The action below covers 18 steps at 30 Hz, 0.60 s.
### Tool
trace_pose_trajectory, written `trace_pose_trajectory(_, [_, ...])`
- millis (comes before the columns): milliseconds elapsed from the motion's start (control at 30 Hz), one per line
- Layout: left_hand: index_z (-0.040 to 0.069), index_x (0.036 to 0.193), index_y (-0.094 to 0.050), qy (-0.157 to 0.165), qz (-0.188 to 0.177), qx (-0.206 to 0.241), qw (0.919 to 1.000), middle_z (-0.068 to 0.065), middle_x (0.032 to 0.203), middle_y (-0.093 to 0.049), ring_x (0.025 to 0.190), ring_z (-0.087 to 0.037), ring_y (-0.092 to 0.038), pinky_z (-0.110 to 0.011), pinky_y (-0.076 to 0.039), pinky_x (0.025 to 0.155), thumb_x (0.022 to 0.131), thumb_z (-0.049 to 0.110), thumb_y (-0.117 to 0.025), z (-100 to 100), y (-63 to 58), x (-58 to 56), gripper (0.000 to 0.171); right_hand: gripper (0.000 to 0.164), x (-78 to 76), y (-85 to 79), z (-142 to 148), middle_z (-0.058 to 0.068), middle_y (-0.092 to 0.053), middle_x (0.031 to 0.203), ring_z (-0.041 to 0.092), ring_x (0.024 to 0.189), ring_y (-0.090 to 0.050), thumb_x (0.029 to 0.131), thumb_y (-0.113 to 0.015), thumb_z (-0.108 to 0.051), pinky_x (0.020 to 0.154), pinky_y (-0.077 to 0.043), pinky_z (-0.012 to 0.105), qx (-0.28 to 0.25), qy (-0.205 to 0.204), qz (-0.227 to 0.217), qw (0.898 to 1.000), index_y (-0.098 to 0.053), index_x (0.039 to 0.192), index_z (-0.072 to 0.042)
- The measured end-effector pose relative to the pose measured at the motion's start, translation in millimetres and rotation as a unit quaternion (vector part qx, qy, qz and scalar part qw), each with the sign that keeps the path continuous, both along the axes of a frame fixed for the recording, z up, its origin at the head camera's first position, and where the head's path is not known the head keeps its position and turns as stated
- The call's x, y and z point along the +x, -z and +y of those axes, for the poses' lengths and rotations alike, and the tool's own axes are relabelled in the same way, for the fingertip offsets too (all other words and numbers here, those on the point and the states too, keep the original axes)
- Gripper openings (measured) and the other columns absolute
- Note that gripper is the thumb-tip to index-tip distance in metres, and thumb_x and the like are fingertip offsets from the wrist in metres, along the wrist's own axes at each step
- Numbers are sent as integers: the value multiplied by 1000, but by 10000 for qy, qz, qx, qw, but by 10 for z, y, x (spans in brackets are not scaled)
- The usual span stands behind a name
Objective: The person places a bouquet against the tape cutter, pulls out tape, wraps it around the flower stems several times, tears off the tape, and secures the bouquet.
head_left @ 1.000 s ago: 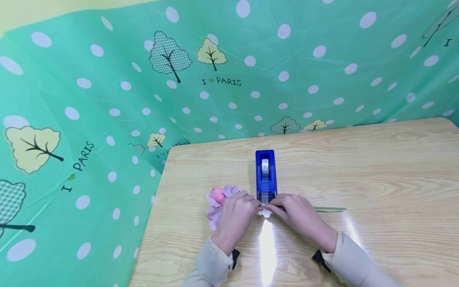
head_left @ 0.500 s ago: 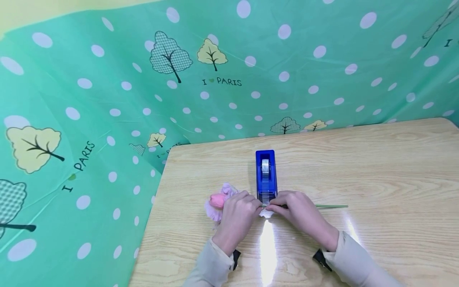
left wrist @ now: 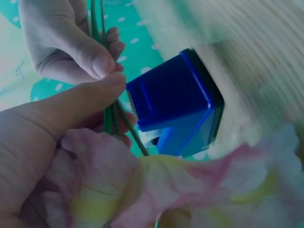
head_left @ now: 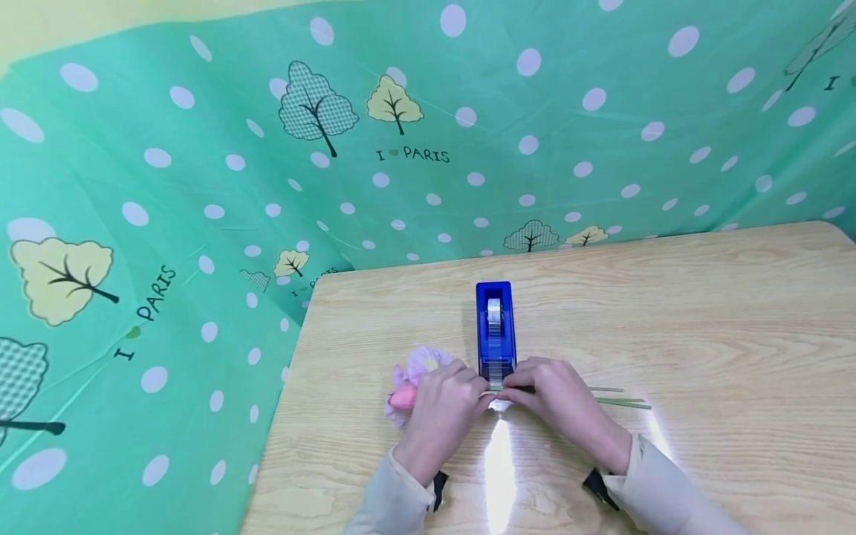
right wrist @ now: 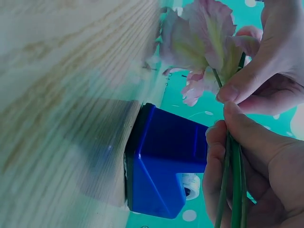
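Flowers [head_left: 403,397] are held at the near end of the tape dispenser [right wrist: 164,152], blooms [right wrist: 213,42] left, stems [right wrist: 236,185] running left to right, crosswise to its length. The left hand [head_left: 446,401] pinches the stems beside the blooms, the right hand [head_left: 558,394] grips them just rightward, the 2 equally near the dispenser.

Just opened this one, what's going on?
A person pinches some green stems with both hands: the left hand by the pink and purple flowers, the right hand beside it, farther down the stems. A blue tape dispenser with its roll stands on the table just beyond the hands. Whether any tape is on the stems, I can't tell.
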<state>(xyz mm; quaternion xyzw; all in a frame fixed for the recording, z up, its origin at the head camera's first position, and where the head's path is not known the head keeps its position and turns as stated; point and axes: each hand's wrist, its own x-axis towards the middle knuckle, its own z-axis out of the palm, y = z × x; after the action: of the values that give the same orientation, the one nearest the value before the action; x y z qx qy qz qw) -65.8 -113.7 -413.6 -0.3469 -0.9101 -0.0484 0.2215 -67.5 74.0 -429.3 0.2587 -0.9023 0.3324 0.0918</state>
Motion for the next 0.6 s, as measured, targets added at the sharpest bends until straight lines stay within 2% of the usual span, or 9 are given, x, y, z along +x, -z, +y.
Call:
trace_pose_trajectory(233, [20,76,-72,-25,-177,-110,9998,10,71,-65,64,-5,-51,-15,-43,58,75,34,-74,3,-41,24,14,8,-5,-9,-1,-11,-68,78,3,73,-61,72,-77,-19,67,-52,21,21,-16,75,10000,-74,79,-17])
trace_pose_trajectory(467, [18,91,-73,11,-786,-147,9968,6,89,-68,83,-8,-56,-20,-46,77,79,34,-71,-16,-86,36,20,9,-27,0,23,-11,-67,77,3,71,-61,71,-78,-19,66,-52,20,-121,-160,190,9996,-74,79,-18])
trace_pose_trajectory(600, [17,96,-72,-102,-913,-159,9956,6,94,-68,92,-10,-56,-24,-44,85,81,37,-68,-30,-82,29,25,9,-29,4,27,-13,-66,74,0,68,-58,70,-79,-21,63,-50,18,-196,-202,289,9992,-74,77,-19])
